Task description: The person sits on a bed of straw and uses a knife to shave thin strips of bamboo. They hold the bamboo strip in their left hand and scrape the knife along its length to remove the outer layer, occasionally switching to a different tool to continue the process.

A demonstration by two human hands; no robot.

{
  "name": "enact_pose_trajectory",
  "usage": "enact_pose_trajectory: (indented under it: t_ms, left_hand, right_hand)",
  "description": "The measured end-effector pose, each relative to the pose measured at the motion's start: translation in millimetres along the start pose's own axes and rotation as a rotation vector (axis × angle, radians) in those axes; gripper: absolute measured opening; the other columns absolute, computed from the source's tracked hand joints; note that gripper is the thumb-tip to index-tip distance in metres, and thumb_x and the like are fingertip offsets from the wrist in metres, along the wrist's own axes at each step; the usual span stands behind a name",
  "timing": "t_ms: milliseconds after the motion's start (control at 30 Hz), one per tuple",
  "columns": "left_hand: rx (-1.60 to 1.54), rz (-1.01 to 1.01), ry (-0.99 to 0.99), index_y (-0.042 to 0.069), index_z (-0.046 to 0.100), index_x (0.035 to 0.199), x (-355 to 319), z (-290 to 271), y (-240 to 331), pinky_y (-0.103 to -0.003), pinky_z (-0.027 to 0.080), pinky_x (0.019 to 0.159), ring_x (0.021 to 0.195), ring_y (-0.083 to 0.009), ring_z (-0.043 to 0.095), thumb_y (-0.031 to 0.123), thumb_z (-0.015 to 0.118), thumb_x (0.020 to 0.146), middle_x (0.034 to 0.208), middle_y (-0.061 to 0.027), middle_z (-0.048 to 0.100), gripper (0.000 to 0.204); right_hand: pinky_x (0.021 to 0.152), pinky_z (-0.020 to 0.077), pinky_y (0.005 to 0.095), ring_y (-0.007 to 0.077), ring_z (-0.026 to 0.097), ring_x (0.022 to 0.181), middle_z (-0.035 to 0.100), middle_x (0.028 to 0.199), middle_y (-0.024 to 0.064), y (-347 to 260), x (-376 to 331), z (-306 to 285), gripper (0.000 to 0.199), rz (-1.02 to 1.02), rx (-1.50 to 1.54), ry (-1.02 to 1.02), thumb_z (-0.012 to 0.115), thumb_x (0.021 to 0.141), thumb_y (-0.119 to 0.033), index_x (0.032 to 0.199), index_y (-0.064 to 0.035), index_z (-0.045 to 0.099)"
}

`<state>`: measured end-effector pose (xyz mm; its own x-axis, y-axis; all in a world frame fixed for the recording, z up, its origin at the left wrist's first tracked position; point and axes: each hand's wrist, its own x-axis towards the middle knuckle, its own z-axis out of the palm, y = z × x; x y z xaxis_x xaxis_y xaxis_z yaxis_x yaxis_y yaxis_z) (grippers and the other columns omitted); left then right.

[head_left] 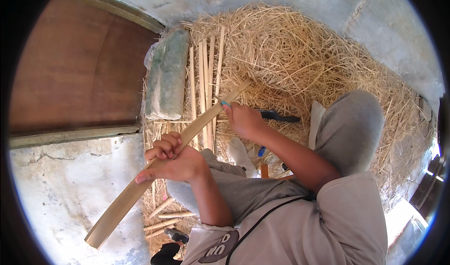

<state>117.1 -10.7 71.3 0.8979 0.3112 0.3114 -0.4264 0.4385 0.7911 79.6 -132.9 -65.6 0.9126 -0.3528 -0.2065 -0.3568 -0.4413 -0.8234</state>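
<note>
A long split-bamboo slat [117, 208] runs slantwise across my lap, its far end reaching the straw. My left hand [174, 159] is closed round its nearer half, fingers over the far edge and thumb along the near side. Farther up the slat, my right hand [241, 117] is closed on a small tool with a teal part [225, 104]. A thin dark tip of that tool lies against the slat; most of it is hidden in the fist, so its exact kind does not show.
Several narrow bamboo strips [202, 73] lie beside a greenish wrapped bundle [168, 75]. A heap of straw [300, 54] fills the far corner. A dark curved tool [280, 116] rests beyond my right forearm. Short sticks [161, 223] lie lower left, near a brown door panel [79, 68] and wall.
</note>
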Motion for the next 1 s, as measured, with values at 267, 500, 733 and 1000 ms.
enact_pose_trajectory:
  t_ms: [267,500,733,1000]
  left_hand:
    - [-0.033,0.028,-0.044,0.016,0.024,0.065,-14.0,11.3,-1.5,-0.029,0.031,0.056,0.052,-0.0134,0.021,0.086,0.023,0.092,0.055,0.0014,0.022,0.075]
    - [-0.030,0.014,-0.106,0.019,0.021,0.064,7.1,-2.7,-1.7,-0.028,0.029,0.052,0.051,-0.0140,0.021,0.090,0.022,0.090,0.055,0.0011,0.019,0.075]
    - [-0.017,0.032,-0.179,0.016,0.021,0.064,11.7,-6.1,-2.5,-0.029,0.024,0.051,0.049,-0.0139,0.018,0.092,0.021,0.087,0.052,0.0011,0.021,0.080]
    - [-0.036,0.018,-0.302,0.015,0.023,0.063,10.3,-10.5,-3.1,-0.030,0.018,0.051,0.049,-0.0136,0.016,0.095,0.022,0.082,0.052,0.0018,0.021,0.082]
  right_hand:
    - [0.077,0.0555,0.0562,0.0458,0.069,0.082,0.068,0.081,0.0270,35.0,9.7,0.9,0.060,0.128,0.021,-0.041,0.027,0.111,-0.045,0.104,0.0024,0.064]
    - [0.072,0.0564,0.0536,0.0422,0.070,0.075,0.069,0.077,0.0229,7.2,-6.2,-15.4,0.066,-0.048,0.024,-0.107,0.024,0.112,-0.045,0.093,0.0022,0.066]
    - [0.069,0.0546,0.0553,0.0443,0.068,0.070,0.066,0.070,0.0240,-68.1,-46.6,-39.5,0.064,-0.130,0.125,-0.173,0.029,0.112,-0.044,0.091,0.0041,0.065]
    - [0.067,0.0533,0.0558,0.0461,0.066,0.067,0.064,0.067,0.0245,-56.3,-41.1,-51.8,0.060,-0.038,0.177,-0.245,0.033,0.111,-0.043,0.090,0.0039,0.064]
